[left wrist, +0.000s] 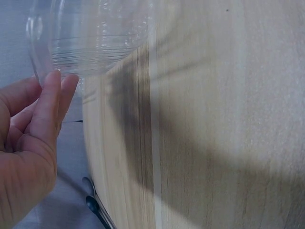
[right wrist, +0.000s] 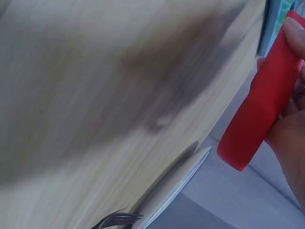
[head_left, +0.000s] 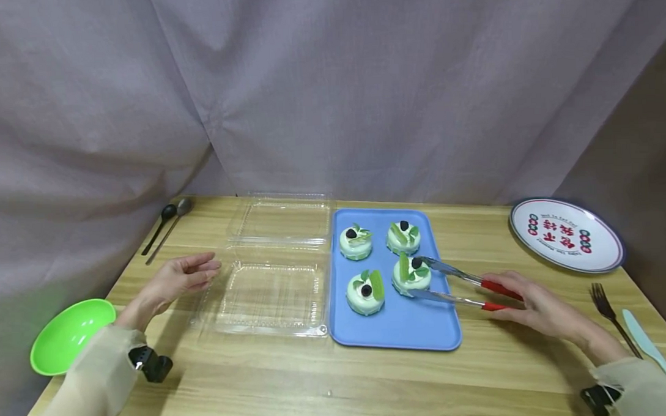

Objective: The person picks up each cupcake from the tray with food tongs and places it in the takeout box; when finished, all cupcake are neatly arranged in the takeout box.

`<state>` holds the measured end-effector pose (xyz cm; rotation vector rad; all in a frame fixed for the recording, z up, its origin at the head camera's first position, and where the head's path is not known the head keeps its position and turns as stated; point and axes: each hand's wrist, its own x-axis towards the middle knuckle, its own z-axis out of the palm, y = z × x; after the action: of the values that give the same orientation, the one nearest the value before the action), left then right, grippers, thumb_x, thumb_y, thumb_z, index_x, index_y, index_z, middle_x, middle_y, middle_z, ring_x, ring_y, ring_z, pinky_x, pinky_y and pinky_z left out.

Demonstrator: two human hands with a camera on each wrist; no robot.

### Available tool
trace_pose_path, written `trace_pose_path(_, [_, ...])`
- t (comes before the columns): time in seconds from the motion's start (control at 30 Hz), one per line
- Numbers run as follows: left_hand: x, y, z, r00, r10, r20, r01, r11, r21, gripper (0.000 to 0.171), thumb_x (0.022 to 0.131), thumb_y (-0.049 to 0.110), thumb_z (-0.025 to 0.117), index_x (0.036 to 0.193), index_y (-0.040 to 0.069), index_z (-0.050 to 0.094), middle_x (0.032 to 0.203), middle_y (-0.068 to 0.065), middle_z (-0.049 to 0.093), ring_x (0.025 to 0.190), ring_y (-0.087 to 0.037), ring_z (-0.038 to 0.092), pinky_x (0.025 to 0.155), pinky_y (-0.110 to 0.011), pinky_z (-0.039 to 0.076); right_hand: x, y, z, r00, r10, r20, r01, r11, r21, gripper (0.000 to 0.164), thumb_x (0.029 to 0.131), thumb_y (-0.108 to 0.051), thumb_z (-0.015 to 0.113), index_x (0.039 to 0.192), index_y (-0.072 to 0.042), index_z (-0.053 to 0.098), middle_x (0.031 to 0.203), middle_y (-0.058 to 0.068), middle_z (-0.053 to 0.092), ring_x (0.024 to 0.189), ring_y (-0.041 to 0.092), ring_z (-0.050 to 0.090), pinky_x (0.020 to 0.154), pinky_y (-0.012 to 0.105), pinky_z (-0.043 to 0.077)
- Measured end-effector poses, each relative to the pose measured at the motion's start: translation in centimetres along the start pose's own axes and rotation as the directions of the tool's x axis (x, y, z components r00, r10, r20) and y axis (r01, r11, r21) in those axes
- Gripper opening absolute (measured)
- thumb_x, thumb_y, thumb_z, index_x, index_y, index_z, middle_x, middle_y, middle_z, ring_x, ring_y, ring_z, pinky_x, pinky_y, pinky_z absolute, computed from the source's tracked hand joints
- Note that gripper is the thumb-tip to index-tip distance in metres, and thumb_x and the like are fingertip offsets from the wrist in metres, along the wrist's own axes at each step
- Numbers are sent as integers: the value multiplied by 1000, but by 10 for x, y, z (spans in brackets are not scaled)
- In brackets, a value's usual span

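My right hand [head_left: 526, 308] holds a pair of tongs [head_left: 452, 299] by its red handles [right wrist: 262, 100]. The metal arms of the tongs stand apart, one on either side of the near right small cake [head_left: 404, 284], which has white-green cream, a dark berry, a green slice and leaves. Three similar cakes share the blue tray [head_left: 398, 331] with it. Left of the tray lies an opened clear plastic clamshell box [head_left: 270, 296], its lid [head_left: 289, 219] laid back. My left hand [head_left: 181, 279] hovers by the box's left side, fingers loosely extended, fingertips overlapping its edge in the left wrist view.
A green bowl [head_left: 70, 336] sits at the left front, with two dark spoons [head_left: 165, 223] farther back. On the right are a printed white plate [head_left: 568, 236], a dark fork [head_left: 606, 308] and a pale blue knife [head_left: 649, 347]. A grey curtain [head_left: 362, 97] hangs behind the table.
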<state>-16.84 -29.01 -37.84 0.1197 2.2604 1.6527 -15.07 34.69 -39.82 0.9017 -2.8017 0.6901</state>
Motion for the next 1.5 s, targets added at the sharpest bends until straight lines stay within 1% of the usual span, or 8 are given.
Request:
trace_pose_path(0.23, [-1, 1, 0, 1000, -21, -5, 21, 1000, -15, 60, 98, 1, 50, 148, -15, 19, 148, -40, 30, 99, 7, 62, 87, -12, 56, 9, -15, -8, 998, 19, -54, -18, 1000, 10, 63, 71, -5, 85, 128, -4, 60, 112, 11, 65, 97, -13, 45, 72, 10, 46])
trace_pose_path(0.33, [-1, 1, 0, 1000, -23, -10, 23, 1000, -13, 60, 99, 0, 49, 148, -15, 19, 148, -40, 30, 99, 7, 62, 87, -12, 56, 23, -34, -11, 997, -3, -72, 4, 1000, 11, 63, 72, -5, 84, 131, -6, 60, 111, 8, 65, 97, -10, 48, 74, 8, 46])
trace_pose_path(0.47, [0, 1, 1, 1000, -18, -11, 18, 1000, -9, 60, 99, 1, 50, 148, -16, 19, 147, -40, 31, 98, 7, 62, 85, -13, 56, 51, -67, -8, 996, -58, -74, 59, 998, 16, 64, 73, -7, 84, 132, -8, 60, 110, 5, 67, 95, 4, 56, 76, 15, 52])
trace_pose_path(0.67, [0, 1, 0, 1000, -17, -1, 17, 1000, -9, 61, 99, 2, 50, 148, -16, 17, 148, -40, 31, 99, 8, 61, 86, -14, 57, 96, -120, 19, 996, -91, 6, 90, 991, 101, 60, 77, -11, 82, 133, -9, 59, 114, 7, 66, 96, 16, 60, 76, 30, 56])
trace_pose_path(0.9, [1, 2, 1, 1000, -20, -7, 20, 1000, -13, 59, 99, -1, 49, 147, -17, 19, 147, -41, 31, 97, 8, 62, 87, -13, 56, 137, -172, 56, 979, -197, 59, 189, 974, 126, 59, 80, -12, 80, 134, -8, 58, 114, 8, 65, 80, 15, 58, 66, 22, 50])
trace_pose_path(0.97, [1, 1, 1, 1000, -18, -8, 18, 1000, -17, 59, 98, -2, 48, 147, -17, 19, 147, -41, 30, 96, 9, 62, 86, -12, 56, 145, -184, 63, 974, -215, 74, 206, 972, 114, 58, 79, -12, 81, 133, -8, 59, 116, 9, 65, 84, 17, 60, 69, 25, 53])
trace_pose_path(1.17, [2, 1, 1, 1000, -12, -13, 11, 1000, -24, 58, 98, -3, 48, 146, -17, 19, 146, -42, 29, 92, 11, 61, 85, -11, 56, 161, -211, 80, 964, -237, 125, 232, 971, 56, 57, 78, -12, 81, 130, -3, 60, 126, 15, 65, 117, 30, 60, 92, 45, 57])
trace_pose_path(1.5, [1, 1, 1, 1000, -14, -9, 13, 1000, -27, 60, 98, -2, 50, 147, -17, 20, 146, -42, 31, 97, 9, 61, 88, -14, 56, 170, -233, 91, 954, -172, 245, 168, 985, 35, 55, 78, -4, 79, 130, -3, 60, 122, 14, 66, 108, 28, 63, 86, 41, 59])
